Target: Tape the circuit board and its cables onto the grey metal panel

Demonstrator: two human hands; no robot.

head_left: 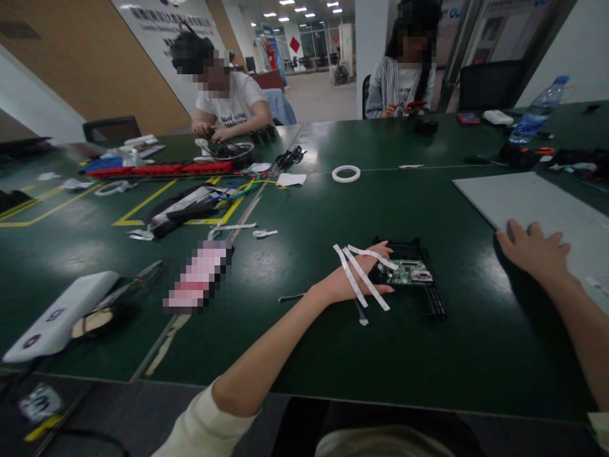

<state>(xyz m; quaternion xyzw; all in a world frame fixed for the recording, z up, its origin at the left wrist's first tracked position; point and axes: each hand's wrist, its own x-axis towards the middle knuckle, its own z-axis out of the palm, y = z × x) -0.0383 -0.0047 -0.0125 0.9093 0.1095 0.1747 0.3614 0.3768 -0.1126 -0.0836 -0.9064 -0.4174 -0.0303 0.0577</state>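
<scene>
My left hand (356,277) is at the left end of a black plastic frame (435,301) lying on the table. A green circuit board (408,271) sits in that frame. My thumb is at its near side and my fingers at the far side, gripping that end. Several white tape strips (358,273) lie across the back of this hand. Out to the right, my right hand (537,251) has its fingers spread over the left edge of a large pale grey panel (547,197), holding nothing.
A phone (197,276), a white device (61,314) and tweezers (137,279) lie left. Farther off are a white tape roll (346,174), cables (290,156) and a red strip (162,169). A water bottle (540,111) stands back right. Two people sit across the green table (304,362).
</scene>
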